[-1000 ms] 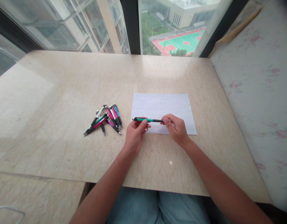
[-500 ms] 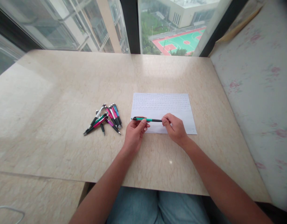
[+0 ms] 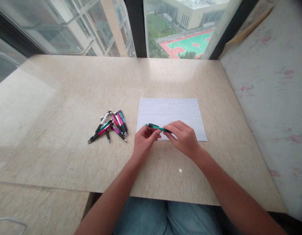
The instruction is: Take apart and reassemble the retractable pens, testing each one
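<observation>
A green and black pen [image 3: 156, 127] is held level above the paper, its clip end pointing left. My right hand [image 3: 184, 137] grips it near the black grip end, thumb and fingers closed on the barrel, hiding part of the tip. At the clip end, the curled fingers of my left hand [image 3: 145, 141] lie against the pen from below, with the thumb lower than the barrel. Under both hands lies a white sheet of paper [image 3: 170, 111] with rows of handwriting across its upper half.
Left of the paper, several pens [image 3: 108, 127] in pink, green, white, blue and purple lie in a loose pile on the marble-patterned sill [image 3: 67, 156]. Windows rise behind it, and a flower-papered wall [image 3: 271, 107] bounds the right side. A cable [image 3: 11, 220] shows at lower left.
My right hand has slid left along the pen and covers more of its grip end. The pen has turned slightly, its right end lower. My left thumb has come off the barrel.
</observation>
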{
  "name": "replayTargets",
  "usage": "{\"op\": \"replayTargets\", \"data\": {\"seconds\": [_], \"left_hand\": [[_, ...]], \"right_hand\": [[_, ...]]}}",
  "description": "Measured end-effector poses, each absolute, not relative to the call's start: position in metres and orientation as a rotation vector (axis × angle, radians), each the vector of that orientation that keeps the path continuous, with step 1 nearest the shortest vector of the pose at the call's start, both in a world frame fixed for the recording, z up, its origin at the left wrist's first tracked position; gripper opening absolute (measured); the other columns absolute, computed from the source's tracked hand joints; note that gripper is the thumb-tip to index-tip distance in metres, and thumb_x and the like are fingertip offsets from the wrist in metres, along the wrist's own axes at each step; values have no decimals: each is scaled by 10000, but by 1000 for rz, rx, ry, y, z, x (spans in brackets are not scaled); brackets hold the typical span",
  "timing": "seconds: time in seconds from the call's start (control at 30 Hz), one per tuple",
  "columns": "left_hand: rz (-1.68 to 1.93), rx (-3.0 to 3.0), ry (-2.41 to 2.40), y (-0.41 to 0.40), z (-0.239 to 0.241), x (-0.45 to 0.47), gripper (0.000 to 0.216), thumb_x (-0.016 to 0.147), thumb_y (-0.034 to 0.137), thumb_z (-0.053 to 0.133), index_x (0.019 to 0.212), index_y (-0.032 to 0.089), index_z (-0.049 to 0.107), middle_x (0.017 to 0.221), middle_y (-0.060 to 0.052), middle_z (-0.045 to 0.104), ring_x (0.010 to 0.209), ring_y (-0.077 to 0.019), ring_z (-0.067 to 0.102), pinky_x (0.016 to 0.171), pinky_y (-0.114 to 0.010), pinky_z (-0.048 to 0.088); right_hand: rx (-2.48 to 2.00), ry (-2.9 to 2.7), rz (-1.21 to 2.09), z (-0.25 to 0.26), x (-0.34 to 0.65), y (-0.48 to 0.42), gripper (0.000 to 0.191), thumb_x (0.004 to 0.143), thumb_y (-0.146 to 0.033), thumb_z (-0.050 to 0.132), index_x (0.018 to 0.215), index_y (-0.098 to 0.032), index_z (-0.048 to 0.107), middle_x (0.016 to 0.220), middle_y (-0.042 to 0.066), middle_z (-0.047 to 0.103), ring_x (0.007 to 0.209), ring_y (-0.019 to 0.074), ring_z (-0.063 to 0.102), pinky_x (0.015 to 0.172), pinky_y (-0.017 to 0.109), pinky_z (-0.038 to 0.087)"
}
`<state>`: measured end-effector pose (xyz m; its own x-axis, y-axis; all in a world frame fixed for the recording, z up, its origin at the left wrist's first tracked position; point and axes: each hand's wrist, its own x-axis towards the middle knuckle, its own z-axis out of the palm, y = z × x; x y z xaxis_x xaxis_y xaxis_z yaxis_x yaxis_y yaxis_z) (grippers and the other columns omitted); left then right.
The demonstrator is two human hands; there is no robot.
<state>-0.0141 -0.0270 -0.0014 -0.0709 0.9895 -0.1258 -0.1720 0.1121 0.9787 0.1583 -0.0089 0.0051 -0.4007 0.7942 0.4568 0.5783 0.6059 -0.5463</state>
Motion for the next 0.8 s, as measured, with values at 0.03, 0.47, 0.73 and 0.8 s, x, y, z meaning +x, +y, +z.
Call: {"op": "replayTargets", "data": {"seconds": [0.03,0.47,0.73,0.8], "left_hand": [[1247,971,1198,-27,-1,-15,200,755,341,771,791,169,675,707,-33,687,621,-130,608,575,-243,447],[1205,969,1193,-27,-7,-18,207,849,373,670,834,167,668,808,-50,699,676,-121,582,629,-242,442],[1182,949,1205,-26,-6,-18,208,843,374,670,823,168,663,826,-52,700,681,-123,584,622,-246,444],[1178,951,1209,-26,-6,-18,207,845,374,667,822,167,662,827,-52,698,682,-124,585,623,-248,444]], "right_hand": [[-1109,-2038,444,5,160,-7,108,931,-263,569,965,-228,666,895,66,701,839,208,635,761,371,523],[-1152,-1225,1001,-23,176,18,927,835,-373,666,1539,-312,66,959,41,711,755,188,698,569,293,567],[-1143,-1133,1044,-21,176,17,908,780,-344,723,1500,-324,170,915,19,719,711,182,689,569,299,555],[-1138,-1116,1038,-22,176,18,875,780,-334,721,1477,-323,193,912,16,720,727,181,694,578,292,549]]}}
